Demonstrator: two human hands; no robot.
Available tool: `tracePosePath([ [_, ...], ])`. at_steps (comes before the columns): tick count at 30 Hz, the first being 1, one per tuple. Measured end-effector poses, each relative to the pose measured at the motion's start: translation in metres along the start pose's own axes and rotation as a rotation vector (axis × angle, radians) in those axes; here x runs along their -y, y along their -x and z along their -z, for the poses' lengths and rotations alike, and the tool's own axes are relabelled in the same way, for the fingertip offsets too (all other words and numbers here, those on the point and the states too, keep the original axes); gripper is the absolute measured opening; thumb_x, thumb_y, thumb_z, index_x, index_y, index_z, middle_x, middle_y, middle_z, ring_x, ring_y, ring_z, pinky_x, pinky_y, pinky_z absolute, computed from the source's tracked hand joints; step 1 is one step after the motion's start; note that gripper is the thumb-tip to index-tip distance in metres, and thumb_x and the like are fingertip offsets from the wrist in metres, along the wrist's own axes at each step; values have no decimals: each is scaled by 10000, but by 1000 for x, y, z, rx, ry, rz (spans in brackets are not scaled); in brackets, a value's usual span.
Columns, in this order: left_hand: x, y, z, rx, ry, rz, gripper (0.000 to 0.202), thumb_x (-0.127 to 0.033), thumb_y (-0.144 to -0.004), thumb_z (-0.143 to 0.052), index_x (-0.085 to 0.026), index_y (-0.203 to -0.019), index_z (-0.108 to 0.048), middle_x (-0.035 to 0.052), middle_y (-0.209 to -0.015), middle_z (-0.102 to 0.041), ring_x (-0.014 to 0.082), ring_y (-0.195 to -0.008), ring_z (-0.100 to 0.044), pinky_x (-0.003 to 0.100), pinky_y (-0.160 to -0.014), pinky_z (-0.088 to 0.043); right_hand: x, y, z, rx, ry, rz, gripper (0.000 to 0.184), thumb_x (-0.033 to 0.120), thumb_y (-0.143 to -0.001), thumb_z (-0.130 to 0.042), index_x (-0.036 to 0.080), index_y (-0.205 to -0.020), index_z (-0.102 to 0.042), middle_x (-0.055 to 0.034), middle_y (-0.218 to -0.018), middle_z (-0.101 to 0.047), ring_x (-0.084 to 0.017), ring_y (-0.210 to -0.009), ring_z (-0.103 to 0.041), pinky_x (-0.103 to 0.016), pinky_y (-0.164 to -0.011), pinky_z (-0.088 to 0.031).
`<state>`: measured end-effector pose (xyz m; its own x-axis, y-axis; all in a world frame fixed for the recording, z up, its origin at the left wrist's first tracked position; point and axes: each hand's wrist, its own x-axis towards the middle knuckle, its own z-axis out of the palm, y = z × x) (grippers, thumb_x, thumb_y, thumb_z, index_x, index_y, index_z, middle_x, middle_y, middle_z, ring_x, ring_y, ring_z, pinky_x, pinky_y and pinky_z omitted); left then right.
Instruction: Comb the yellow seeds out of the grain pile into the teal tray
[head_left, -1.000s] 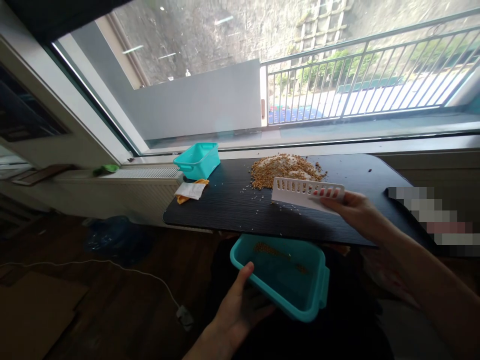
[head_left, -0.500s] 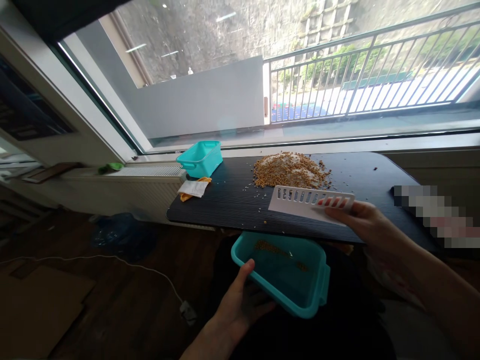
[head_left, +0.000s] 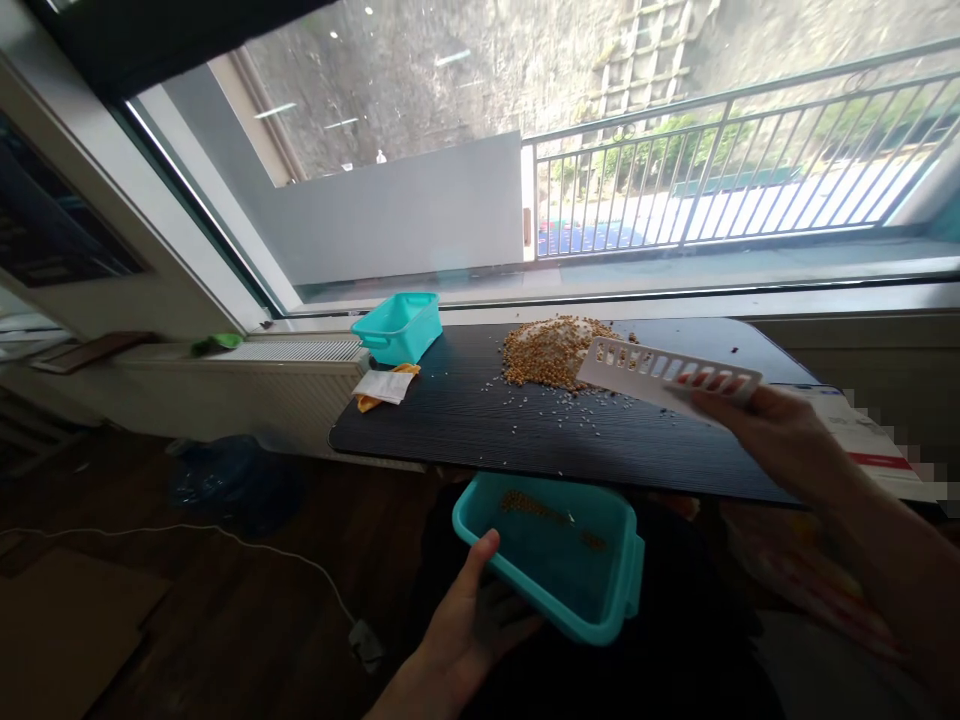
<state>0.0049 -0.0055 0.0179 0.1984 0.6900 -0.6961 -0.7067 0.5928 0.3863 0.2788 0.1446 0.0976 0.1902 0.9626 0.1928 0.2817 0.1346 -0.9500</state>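
My left hand (head_left: 469, 620) grips a teal plastic tub (head_left: 544, 590) by its near left side, thumb over the rim and fingers underneath. Some yellow-brown beans lie on the tub's bottom, below the table's front edge. In my right hand (head_left: 750, 410) is a white slotted plastic strip (head_left: 637, 378), pinched at its right end. The strip's left end is over the right front part of a pile of yellow-brown beans (head_left: 532, 358) mixed with white grains; whether it touches them I cannot tell. Loose white grains are scattered in front of the pile.
A second teal basket (head_left: 401, 328) stands at the back left of the dark table (head_left: 450, 430). Before it lies a white and orange packet (head_left: 385, 386). The window, radiator (head_left: 300, 385) and a printed sheet (head_left: 847, 425) border the table. A white cable crosses the floor.
My right hand has moved the slotted strip to the right and slightly away from me. More white grains now show on the table before the pile. My left hand still holds the tub.
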Motion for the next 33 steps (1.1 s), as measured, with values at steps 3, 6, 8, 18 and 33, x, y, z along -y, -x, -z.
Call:
tracePosePath([
  [3, 2, -2, 1, 0, 16, 26, 699, -521, -752, -590, -118, -1293, -405, 189, -1241, -565, 325, -1107, -565, 455, -945, -444, -10, -21, -9, 26, -111, -27, 372, 457, -489, -782, 222, -775, -743, -33, -892, -714, -235, -913, -614, -447, -984, -384],
  [6, 2, -4, 3, 21, 22, 20, 698, -514, -747, -604, -129, -1295, -409, 170, -1250, -567, 320, -1131, -550, 451, -968, -430, -24, -32, -15, 51, -151, -41, 385, 441, -495, -788, 196, -789, -741, -43, -877, -719, -214, -864, -625, -438, -976, -387],
  [8, 2, -4, 3, 42, 17, 21, 697, -514, -747, -606, -132, -1296, -410, 162, -1254, -568, 320, -1139, -544, 453, -979, -420, -27, -32, -17, 64, -160, -55, 383, 440, -493, -791, 196, -784, -740, -47, -886, -720, -207, -857, -626, -430, -974, -393],
  [18, 7, -7, 0, 43, 24, 47, 704, -508, -743, -610, -120, -1295, -409, 180, -1241, -573, 324, -1124, -556, 451, -955, -439, -22, -24, -22, 126, -246, -70, 421, 504, -396, -814, 208, -681, -724, -14, -807, -698, -163, -776, -610, -441, -1008, -369],
  [33, 7, -11, -1, 51, 10, 51, 702, -509, -740, -614, -117, -1289, -419, 173, -1231, -584, 316, -1128, -555, 445, -960, -435, -28, -19, -14, 137, -314, -143, 349, 381, -485, -823, 196, -765, -728, -19, -889, -713, -151, -855, -611, -372, -1008, -358],
])
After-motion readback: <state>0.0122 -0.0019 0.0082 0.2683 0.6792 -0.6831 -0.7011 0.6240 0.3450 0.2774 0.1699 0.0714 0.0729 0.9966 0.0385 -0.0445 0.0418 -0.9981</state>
